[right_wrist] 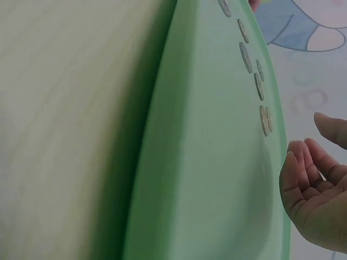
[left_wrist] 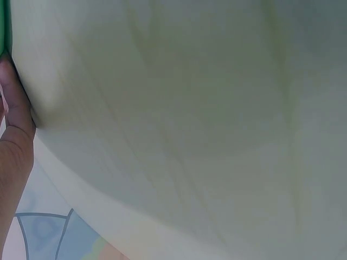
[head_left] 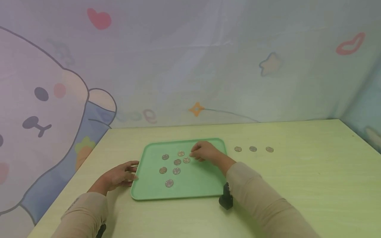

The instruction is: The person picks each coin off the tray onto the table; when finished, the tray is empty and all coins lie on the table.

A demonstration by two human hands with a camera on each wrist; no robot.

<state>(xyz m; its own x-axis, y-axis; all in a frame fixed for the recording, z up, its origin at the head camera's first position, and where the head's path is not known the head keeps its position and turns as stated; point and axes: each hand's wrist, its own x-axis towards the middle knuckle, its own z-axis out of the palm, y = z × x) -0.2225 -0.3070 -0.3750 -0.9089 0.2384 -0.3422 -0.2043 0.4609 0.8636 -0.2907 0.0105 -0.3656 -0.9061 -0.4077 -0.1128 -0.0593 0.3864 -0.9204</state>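
A pale green tray [head_left: 196,186] lies on the table with several silvery coins on it, among them a coin [head_left: 169,183] near its front edge. My left hand [head_left: 119,174] touches the tray's left rim with extended fingers; in the left wrist view only part of this hand [left_wrist: 16,122] shows. Over the tray's right half is my right hand [head_left: 205,151], just right of a coin [head_left: 186,160]. In the right wrist view, the right hand [right_wrist: 320,203] has loosely bent fingers, the thumb apart from them, and no coin visible between them.
Right of the tray, three coins lie in a row on the table [head_left: 312,185]: a left coin [head_left: 238,149], a middle coin [head_left: 253,149] and a right coin [head_left: 269,149]. A printed cloth backdrop [head_left: 184,66] rises behind the table.
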